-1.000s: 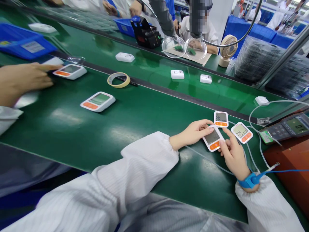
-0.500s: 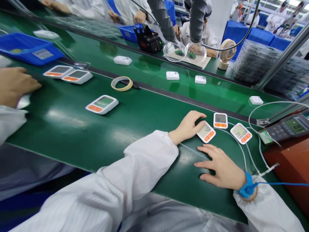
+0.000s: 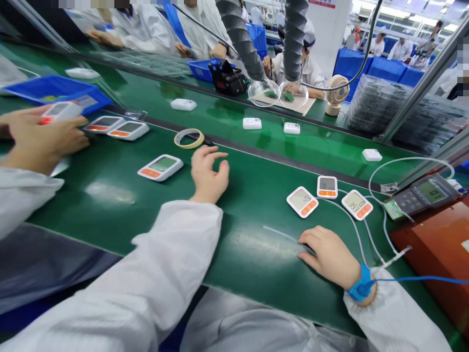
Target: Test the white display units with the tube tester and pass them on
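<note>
In the head view, the left hand [image 3: 207, 172] hovers at centre frame above the green conveyor belt [image 3: 110, 195], fingers loosely spread and curled, holding nothing. Nearest to it, just to its left, lies a white rectangular monitor with a grey screen and orange button [image 3: 160, 167]. A clean grasp there would take the casing by its long edges, clear of screen and button. The right hand [image 3: 330, 254], lower right, rests palm-down on the belt with fingers relaxed and empty, over a thin clear tube [image 3: 282, 233]; a blue strap circles the wrist [image 3: 361, 287]. Three similar lit monitors [image 3: 302, 201] sit above it, apart from both hands.
</note>
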### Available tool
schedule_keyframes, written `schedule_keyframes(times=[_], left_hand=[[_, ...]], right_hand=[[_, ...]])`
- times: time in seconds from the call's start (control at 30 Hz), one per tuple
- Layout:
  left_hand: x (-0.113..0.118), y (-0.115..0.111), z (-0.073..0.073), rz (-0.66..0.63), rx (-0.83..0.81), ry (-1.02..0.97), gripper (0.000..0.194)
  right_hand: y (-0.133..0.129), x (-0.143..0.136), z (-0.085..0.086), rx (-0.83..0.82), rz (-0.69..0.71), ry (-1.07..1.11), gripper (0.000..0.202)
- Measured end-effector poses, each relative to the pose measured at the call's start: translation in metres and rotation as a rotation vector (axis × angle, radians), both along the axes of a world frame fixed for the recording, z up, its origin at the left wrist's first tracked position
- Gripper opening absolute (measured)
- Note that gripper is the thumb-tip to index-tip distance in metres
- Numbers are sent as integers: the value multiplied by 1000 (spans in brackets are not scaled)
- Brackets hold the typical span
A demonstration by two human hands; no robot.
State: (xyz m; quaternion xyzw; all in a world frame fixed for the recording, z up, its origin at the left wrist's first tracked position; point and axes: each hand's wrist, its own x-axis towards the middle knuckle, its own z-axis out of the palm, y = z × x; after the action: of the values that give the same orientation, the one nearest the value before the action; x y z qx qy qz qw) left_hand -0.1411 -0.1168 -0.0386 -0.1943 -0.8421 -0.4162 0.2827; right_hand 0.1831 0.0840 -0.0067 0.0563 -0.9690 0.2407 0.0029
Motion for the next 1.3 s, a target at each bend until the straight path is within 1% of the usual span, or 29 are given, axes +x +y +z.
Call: schedule_keyframes(times=[0.07,0.13,0.17,0.2,0.23,0.3,0.4,0.5,0.53,0.57,0.63,0.67,0.73,0.77,0.8,0.87,0.9,0.97,1.03,1.1,1.13,1.2,1.23,1.3], left_hand=[[-16,-23,3,103,-7,-38,17],[-33,-45,7,225,1,-81,23],[-40,-54,8,274,-9,-110,24],[-45,-61,9,307,-29,-146,22],[-48,-66,9,324,-60,-182,19],[-50,-70,7,308,-144,-244,19],[-43,-65,2,254,-258,-271,30],[-29,-53,-2,202,-340,-258,46],[-23,-48,-3,151,-367,-238,53],[-17,-43,-3,74,-397,-208,59],[-3,-33,-3,-126,-455,-137,66],[6,-27,-2,-233,-470,-101,66],[24,-14,-1,-411,-458,-49,61],[34,-7,-1,-484,-418,-30,59],[44,0,-2,-558,-364,-17,58],[65,16,-4,-708,-239,-8,62],[77,24,-6,-780,-169,-13,65],[103,43,-9,-905,-10,-30,72],[133,63,-10,-1003,166,-51,73],[166,82,-7,-1118,268,-98,69],[182,90,-4,-1209,274,-120,68],[211,101,3,-1394,304,-202,70],[222,105,5,-1460,333,-275,70],[237,107,10,-1553,421,-487,67]], right_hand=[[1,0,0,-14,-7,-14,35],[2,1,1,8,26,-12,53],[2,2,2,28,60,-10,58],[2,3,3,46,102,-12,58],[2,4,4,58,145,-21,54],[1,5,6,52,205,-53,41],[0,3,6,-5,227,-68,26],[-1,-1,1,-51,193,-4,11],[-2,-2,0,-54,169,13,6],[-2,-2,-2,-49,142,20,1],[-3,-2,-3,-28,104,-1,10],[-3,-2,-3,-19,94,-19,13],[-3,0,-2,-26,95,-42,11],[-3,0,0,-45,97,-30,12],[-2,1,1,-72,94,4,18],[2,1,4,-141,64,140,26],[5,1,5,-174,21,230,26],[12,1,8,-219,-137,420,22],[20,2,9,-260,-340,558,19],[28,4,7,-343,-477,609,22],[32,5,6,-390,-504,607,28],[37,7,4,-456,-512,595,40],[38,8,3,-456,-516,599,44],[40,10,5,-405,-543,641,43]])
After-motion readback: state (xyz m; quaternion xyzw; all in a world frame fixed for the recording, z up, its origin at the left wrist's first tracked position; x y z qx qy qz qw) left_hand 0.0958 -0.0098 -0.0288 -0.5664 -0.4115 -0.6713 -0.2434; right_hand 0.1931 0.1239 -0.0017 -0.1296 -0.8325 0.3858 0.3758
